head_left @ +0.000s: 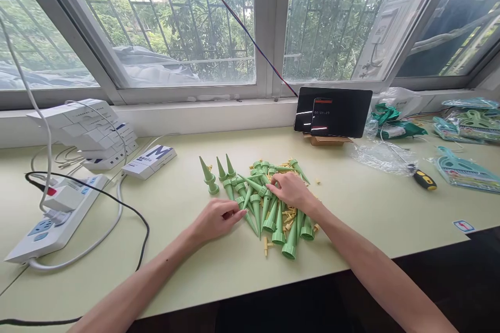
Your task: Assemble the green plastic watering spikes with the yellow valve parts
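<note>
The green conical plastic spikes (255, 209) lie heaped at the middle of the table (187, 276), mixed with small yellow fittings (266, 247). The left hand (217, 218) is at the heap's left side, fingers curled; the right hand (292, 190) is over the heap, fingers bent downward. Whether either grips a spike cannot be determined.

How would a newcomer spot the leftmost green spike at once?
On the pale table, find the pile of green spikes. Look to its far left, just beyond the left hand. The leftmost spike stands point up, a small gap separating it from two other upright spikes.
</note>
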The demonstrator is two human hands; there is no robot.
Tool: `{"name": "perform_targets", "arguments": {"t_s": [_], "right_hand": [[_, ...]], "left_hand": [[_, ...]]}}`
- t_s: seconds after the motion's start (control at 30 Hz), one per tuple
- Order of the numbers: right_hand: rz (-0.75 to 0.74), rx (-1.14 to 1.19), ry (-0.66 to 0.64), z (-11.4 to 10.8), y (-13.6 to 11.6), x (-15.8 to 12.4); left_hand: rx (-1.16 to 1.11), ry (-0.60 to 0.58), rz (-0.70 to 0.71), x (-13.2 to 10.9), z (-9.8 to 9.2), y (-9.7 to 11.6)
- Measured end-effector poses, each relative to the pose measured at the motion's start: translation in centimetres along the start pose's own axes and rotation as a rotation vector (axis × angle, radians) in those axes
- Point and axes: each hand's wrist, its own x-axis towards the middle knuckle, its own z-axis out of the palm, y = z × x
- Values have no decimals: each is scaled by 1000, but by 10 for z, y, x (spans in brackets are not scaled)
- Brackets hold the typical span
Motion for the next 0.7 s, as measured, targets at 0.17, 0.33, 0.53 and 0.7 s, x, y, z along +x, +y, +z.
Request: {"name": "perform_targets", "arguments": {"t_s": [0.17, 0.33, 0.53, 0.7], "right_hand": [[20, 34, 0, -1, -1, 0], [23, 85, 39, -1, 0, 0], [52, 138, 150, -9, 2, -2], [-9, 315, 343, -9, -3, -6]], "left_hand": [[-4, 10, 13, 0, 0, -2], [-9, 20, 17, 0, 1, -3], [-22, 21, 6, -1, 1, -5], [-87, 96, -76, 3, -1, -1]]}}
